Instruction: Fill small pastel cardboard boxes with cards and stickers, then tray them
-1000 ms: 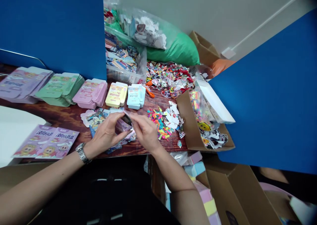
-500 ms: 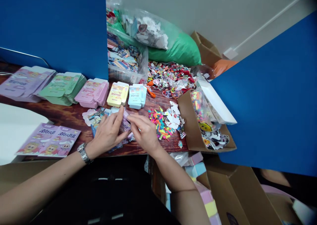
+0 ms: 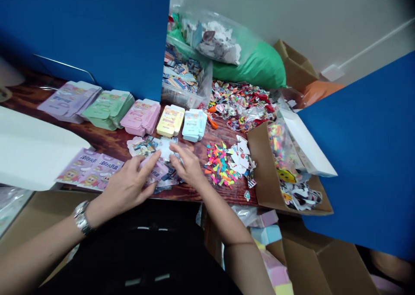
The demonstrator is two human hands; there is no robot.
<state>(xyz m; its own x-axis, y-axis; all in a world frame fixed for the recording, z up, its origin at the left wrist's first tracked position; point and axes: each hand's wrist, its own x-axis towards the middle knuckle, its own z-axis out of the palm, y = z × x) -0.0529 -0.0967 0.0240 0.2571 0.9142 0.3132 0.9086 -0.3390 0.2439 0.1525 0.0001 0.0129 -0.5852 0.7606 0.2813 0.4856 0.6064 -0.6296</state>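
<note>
Purple packet (image 3: 158, 170), pinched in the left hand's (image 3: 125, 184) grip, sits over loose cards (image 3: 142, 147) near the table's (image 3: 231, 195) front edge, apparently so the right hand (image 3: 190, 167) can reach both; whether its grip pinches anything, one cannot tell.

shiny silver watch (image 3: 79, 211) on the left wrist (image 3: 93, 211), kinda chunky metal link band (image 3: 84, 226), and black clothes (image 3: 155, 254) with 4 little white dashes (image 3: 143, 228), 2 per row
</note>
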